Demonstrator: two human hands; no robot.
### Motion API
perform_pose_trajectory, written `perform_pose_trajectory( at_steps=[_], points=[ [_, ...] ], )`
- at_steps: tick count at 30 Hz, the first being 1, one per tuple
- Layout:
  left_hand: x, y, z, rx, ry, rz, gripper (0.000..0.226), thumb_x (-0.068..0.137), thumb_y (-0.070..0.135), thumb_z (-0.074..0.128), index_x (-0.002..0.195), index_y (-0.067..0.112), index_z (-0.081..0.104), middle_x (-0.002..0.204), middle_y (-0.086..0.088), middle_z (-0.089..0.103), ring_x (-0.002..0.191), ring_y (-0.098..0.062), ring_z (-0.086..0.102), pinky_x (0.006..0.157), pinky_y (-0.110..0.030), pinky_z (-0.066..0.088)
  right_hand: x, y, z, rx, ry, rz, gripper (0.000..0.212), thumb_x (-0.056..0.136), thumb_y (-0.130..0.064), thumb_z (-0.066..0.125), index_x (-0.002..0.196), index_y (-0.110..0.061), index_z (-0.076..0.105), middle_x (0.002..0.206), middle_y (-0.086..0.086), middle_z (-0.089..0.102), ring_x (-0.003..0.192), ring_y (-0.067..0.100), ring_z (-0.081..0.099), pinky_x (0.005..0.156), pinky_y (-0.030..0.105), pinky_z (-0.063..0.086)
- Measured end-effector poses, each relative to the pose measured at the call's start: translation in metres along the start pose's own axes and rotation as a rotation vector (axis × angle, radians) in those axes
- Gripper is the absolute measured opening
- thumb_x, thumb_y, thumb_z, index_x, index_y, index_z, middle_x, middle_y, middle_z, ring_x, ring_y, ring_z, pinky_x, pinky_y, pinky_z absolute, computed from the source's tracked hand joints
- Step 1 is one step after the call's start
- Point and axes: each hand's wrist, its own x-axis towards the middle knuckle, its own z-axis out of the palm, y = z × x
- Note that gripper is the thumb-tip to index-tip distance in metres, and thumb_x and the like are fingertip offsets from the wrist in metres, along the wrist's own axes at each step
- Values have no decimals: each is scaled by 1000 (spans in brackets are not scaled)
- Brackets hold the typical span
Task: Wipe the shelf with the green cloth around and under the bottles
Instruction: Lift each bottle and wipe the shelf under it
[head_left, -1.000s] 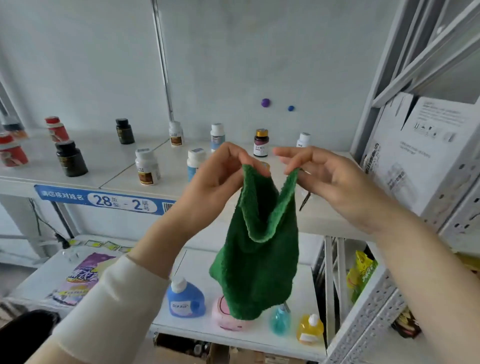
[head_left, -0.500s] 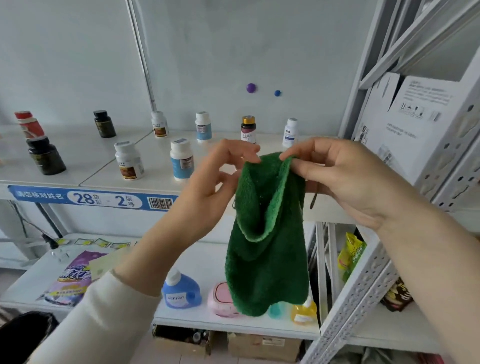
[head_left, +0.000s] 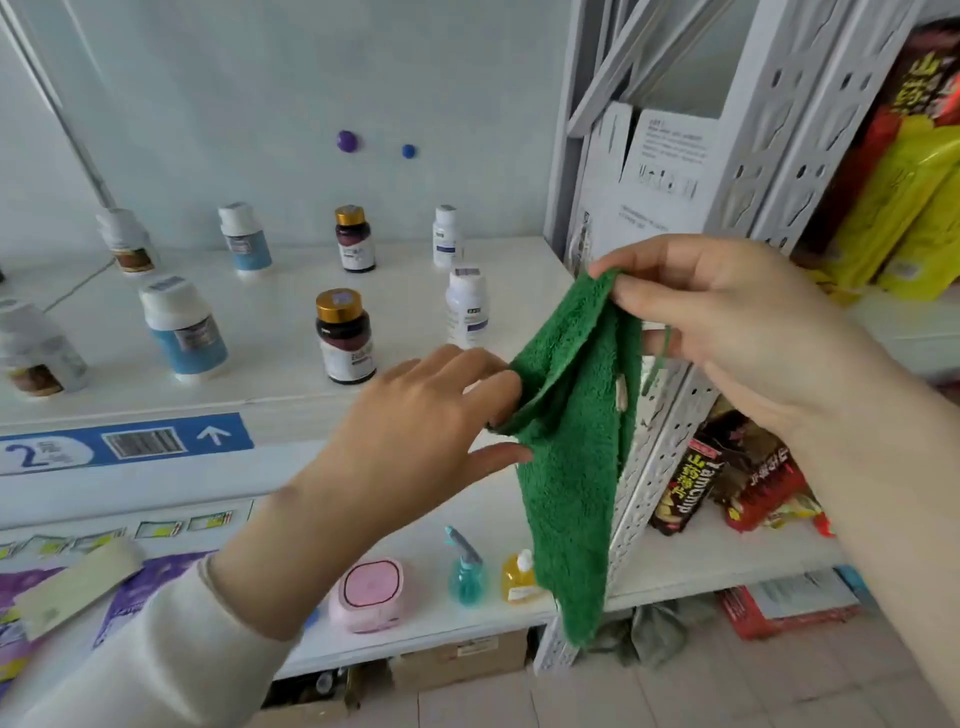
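Note:
The green cloth hangs in the air in front of the white shelf. My right hand pinches its top corner at the right. My left hand holds the cloth's left edge lower down, fingers curled onto the fabric. Several bottles stand on the shelf: a dark one with a gold cap nearest my left hand, a white one behind it, a blue-labelled one to the left, and more along the back wall.
A white perforated shelf upright stands right behind the cloth. Snack packets fill the rack to the right, a white carton above. The lower shelf holds a pink box, a teal spray bottle and a yellow bottle.
My left hand slid down from the cloth's top corner to its left edge. The right hand kept the top corner, and the view swung right and closer to the shelf.

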Motion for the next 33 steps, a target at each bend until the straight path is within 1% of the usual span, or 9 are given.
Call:
perform_pose_trajectory(
  at_steps=[2,5,8,10,14,16,19,29,33],
  points=[
    [14,1,-2,-179,62,-81,20,82,42,47,76,26,38,74,5,60,64,-18,58,50,-24,45,1,2,-18,-33,69,12,24,86,-2,55,77,-21,66,70,-10,67,59,-2,61,52,13,50],
    [39,-15,-12,-587,120,-277,24,81,27,63,68,27,43,65,10,60,68,-8,62,64,-9,47,4,8,-41,-59,136,27,27,86,-3,56,73,-24,66,66,-11,66,67,5,61,62,23,51],
    [74,-34,-17,-858,124,-436,25,75,17,74,69,29,52,64,10,66,67,-10,67,76,-28,57,16,13,-53,-111,201,25,24,86,-6,57,75,-26,64,77,-4,64,76,13,59,69,31,48],
    [100,-43,-22,-903,170,-485,19,77,15,71,85,23,56,68,4,69,69,-14,70,72,-27,59,35,10,-58,-133,269,-19,24,86,-7,58,77,-28,64,81,-4,65,80,14,60,72,33,51],
    [149,-58,-52,-802,343,-471,30,81,16,67,110,16,60,79,2,69,68,-5,69,65,-13,54,83,-17,-68,-145,425,-160,22,88,-9,57,101,-25,62,95,-6,64,88,8,59,78,26,49],
    [168,-63,-66,-696,397,-426,18,82,14,66,99,17,63,80,4,68,66,0,68,67,-14,55,105,-31,-70,-165,495,-245,28,89,-8,55,114,-19,61,104,-5,63,93,4,58,85,20,48],
    [181,-65,-71,-609,424,-406,11,83,14,65,82,24,60,77,6,66,69,-4,68,69,-23,58,131,-39,-69,-215,560,-345,25,90,-9,52,111,-19,62,88,-14,60,80,-4,55,76,11,46],
    [158,-74,22,-563,-81,-608,3,81,15,65,82,17,62,75,2,69,63,-10,65,63,-16,51,133,68,-54,-423,374,-65,19,94,-10,45,97,-24,56,81,-20,49,65,-2,47,52,6,38],
    [181,-92,46,-397,-214,-611,18,85,24,61,102,17,60,91,2,67,89,-14,59,76,-18,46,158,83,-36,-591,441,15,23,93,-7,46,110,-16,56,110,-3,56,81,6,50,70,18,40]
  ],
)
